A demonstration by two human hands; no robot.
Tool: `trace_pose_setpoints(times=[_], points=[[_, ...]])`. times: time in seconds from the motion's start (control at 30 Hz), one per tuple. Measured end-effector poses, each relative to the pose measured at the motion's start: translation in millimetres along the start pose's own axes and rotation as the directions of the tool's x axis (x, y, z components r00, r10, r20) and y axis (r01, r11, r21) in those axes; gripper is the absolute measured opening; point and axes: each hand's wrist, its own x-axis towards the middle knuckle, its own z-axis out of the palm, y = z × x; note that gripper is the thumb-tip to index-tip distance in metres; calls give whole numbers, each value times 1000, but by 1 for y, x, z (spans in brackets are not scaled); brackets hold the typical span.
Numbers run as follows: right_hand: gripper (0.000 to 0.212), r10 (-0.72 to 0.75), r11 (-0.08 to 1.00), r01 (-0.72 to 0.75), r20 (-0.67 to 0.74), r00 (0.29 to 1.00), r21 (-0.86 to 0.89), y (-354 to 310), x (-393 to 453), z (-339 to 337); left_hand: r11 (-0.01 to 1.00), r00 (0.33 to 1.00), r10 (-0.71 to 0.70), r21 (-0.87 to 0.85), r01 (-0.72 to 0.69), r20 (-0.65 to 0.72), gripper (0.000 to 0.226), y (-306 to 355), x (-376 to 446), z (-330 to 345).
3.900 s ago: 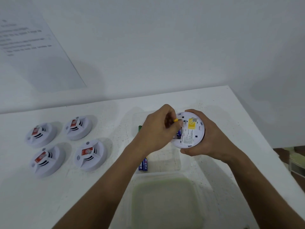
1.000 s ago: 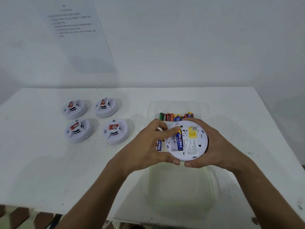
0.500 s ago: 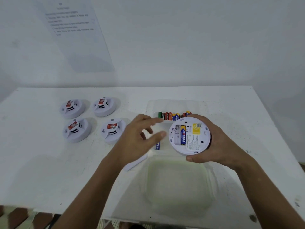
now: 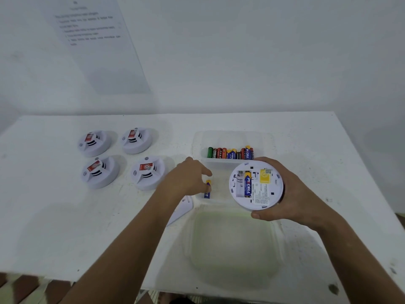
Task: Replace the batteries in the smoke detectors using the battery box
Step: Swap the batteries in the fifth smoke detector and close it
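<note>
Head view: right hand (image 4: 291, 194) cups the smoke detector (image 4: 255, 185) back-up so its empty slot shows, while left hand (image 4: 190, 178) pinches a loose battery (image 4: 207, 189) off the surface (image 4: 54, 216), near the battery box (image 4: 230, 137).

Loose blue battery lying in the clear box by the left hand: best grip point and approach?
Probably pinch the blue battery across its round body near the middle, coming from above. It lies flat on the floor of the clear battery box, long axis running near to far, so its two long sides seem open to finger and thumb. The left hand is already on its far end.
</note>
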Motion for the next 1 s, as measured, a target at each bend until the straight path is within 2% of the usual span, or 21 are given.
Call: trace_pose_setpoints(times=[0.13,0.23,0.37,0.5,0.6,0.7,0.77,0.87,1.0], points=[[99,2,1000,-2,-4,1000,-6,1,0,-1,989,999,-10,147,4,42,51,5,8,1],[99,5,1000,-5,-8,1000,-13,2,-1,-1,988,999,-12,152,7,35,48,7,10,3],[99,4,1000,-4,-10,1000,-8,2,0,-1,999,999,-31,-31,31,-20,34,10,5,4],[97,-2,1000,2,-17,1000,-4,1,3,-2,977,967,-84,-213,32,-240,14,16,-16,-5],[97,-18,1000,18,-32,999,17,-3,6,-1,971,901,-52,-234,-56,-432,10,26,-46,-17],[97,-43,999,45,-33,998,31,-8,12,4,880,810,-13,-391,-268,-586,10,40,-76,-25],[97,-64,997,65,-27,998,36,-11,15,8,835,766,39,-400,-378,-642,14,46,-86,-19],[95,-91,995,91,-22,996,34,-14,19,15,849,689,144,-269,-454,-710,22,46,-90,0],[90,-97,995,98,-41,994,22,-18,21,21,874,531,246,-51,-483,-811,14,35,-87,22]])
